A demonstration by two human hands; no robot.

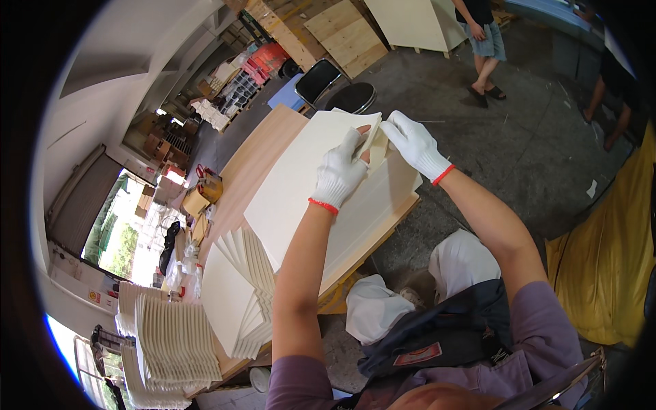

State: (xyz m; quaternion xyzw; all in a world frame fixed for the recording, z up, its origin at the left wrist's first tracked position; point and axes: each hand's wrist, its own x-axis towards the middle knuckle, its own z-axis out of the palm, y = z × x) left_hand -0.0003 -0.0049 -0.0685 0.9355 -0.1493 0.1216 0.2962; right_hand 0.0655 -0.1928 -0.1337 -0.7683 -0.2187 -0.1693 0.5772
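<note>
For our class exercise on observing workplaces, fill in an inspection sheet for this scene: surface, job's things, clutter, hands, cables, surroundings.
Surface: wooden table, mostly covered.
Job's things: large cream sheet; small folded cream piece pinched at its far corner.
Clutter: fanned stacks of cream sheets; more stacks; tape dispenser.
Hands: left hand and right hand, both in white gloves, grip the folded piece.
Cables: nothing seen.
Surroundings: concrete floor, black chair, wooden boards, yellow cloth, people standing.

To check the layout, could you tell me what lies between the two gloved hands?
In the head view, only a folded cream sheet corner lies between left hand and right hand.
</note>
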